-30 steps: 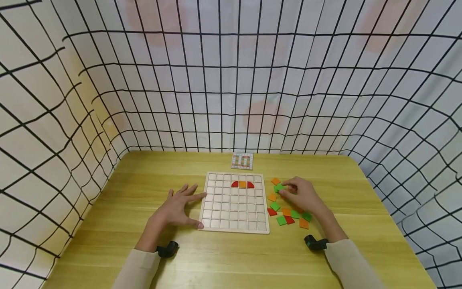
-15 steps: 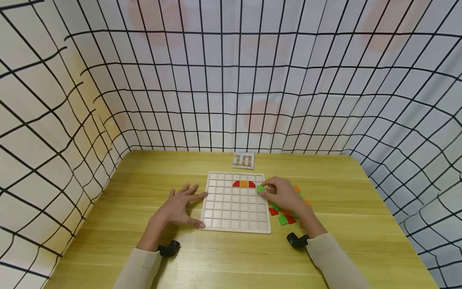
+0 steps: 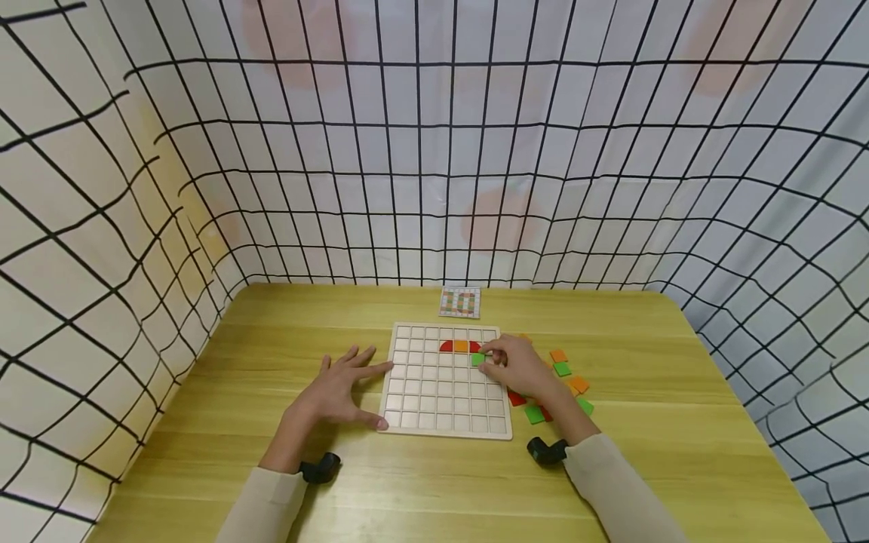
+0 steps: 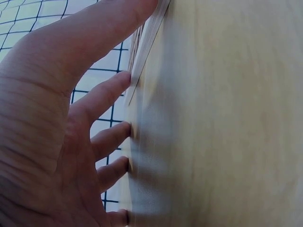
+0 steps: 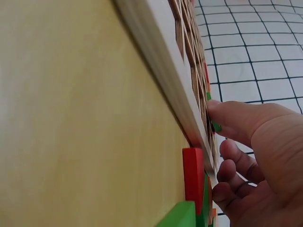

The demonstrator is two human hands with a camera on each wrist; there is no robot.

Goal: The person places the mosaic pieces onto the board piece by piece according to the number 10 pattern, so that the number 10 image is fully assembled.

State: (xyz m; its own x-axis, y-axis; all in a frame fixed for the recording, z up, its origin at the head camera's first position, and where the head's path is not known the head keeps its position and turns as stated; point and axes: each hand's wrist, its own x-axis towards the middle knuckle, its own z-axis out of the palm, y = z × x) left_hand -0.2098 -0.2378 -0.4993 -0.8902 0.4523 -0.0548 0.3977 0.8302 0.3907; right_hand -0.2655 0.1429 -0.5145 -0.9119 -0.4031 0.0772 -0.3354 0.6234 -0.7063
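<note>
A pale wooden grid board (image 3: pixel 434 394) lies on the table. In its second row from the back sit an orange square tile (image 3: pixel 461 346) and, on either side of it, a red rounded piece (image 3: pixel 446 346) and another partly behind the fingers. My right hand (image 3: pixel 519 367) pinches a green square tile (image 3: pixel 478 360) at the cell just in front of the right red piece; the right wrist view shows the thumb on the green tile (image 5: pixel 216 126). With fingers spread, my left hand (image 3: pixel 336 388) touches the board's left edge with thumb and index finger, the other fingertips resting on the table.
Loose green, orange and red tiles (image 3: pixel 535 414) lie right of the board, partly hidden under the right forearm. A small patterned card (image 3: pixel 460 302) lies behind the board. Black netting (image 3: pixel 434 173) over white sheeting encloses the back and sides of the table.
My right hand has carried the green tile left from the loose pieces onto the board, then slightly nearer. My left hand has kept its place at the board's edge.
</note>
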